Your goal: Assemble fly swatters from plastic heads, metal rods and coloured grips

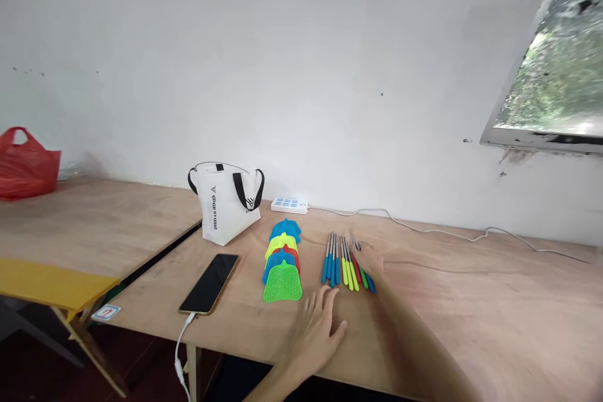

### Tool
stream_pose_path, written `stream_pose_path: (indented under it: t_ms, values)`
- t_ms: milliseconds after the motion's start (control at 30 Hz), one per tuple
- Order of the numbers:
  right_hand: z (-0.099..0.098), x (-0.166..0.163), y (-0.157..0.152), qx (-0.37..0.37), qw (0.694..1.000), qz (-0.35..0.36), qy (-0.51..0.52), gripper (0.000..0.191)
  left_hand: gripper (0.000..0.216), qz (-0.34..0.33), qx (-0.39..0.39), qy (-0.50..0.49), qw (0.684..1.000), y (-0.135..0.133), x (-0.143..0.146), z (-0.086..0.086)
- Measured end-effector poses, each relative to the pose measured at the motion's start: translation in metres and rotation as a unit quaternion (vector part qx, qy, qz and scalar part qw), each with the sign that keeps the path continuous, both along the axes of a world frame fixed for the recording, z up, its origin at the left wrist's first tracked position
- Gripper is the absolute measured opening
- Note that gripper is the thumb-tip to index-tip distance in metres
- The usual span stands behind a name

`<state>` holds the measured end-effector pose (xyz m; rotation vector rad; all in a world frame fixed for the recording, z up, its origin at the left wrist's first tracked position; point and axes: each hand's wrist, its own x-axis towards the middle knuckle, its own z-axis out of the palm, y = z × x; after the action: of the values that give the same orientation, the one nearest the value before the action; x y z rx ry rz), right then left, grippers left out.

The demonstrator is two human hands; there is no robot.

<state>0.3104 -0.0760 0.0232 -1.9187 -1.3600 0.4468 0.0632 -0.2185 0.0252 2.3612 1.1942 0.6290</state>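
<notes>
My left hand (316,326) lies flat on the wooden table (471,314), fingers spread, just in front of a row of rods (343,260) with blue, yellow-green, red and green grips. My right hand (370,259) reaches over the right end of that row; its fingers rest on the rods, and their pose is blurred. To the left of the rods lies an overlapping stack of plastic swatter heads (281,260), blue, yellow, red and green, with a green one at the front.
A black phone (210,283) with a white cable lies left of the swatter heads. A white tote bag (227,202) and a power strip (289,205) stand near the wall. A red plastic bag (26,164) sits far left; a yellow board (47,282) juts out front left.
</notes>
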Motion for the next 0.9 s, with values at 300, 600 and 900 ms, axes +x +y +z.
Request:
stream_pose_path:
  t_ms: [300, 600, 900]
  values:
    - [-0.017, 0.015, -0.013, 0.082, 0.992, -0.048, -0.087, 0.043, 0.112, -0.007, 0.054, 0.088, 0.995, 0.087, 0.049, 0.004]
    - [-0.027, 0.002, -0.029, 0.07, 0.988, 0.048, -0.13, 0.03, 0.091, -0.109, 0.069, 0.078, 0.989, 0.117, 0.06, -0.008]
    - [-0.03, -0.001, -0.038, 0.056, 0.984, 0.043, -0.162, 0.032, 0.082, -0.111, 0.109, 0.066, 0.986, 0.121, 0.06, -0.015]
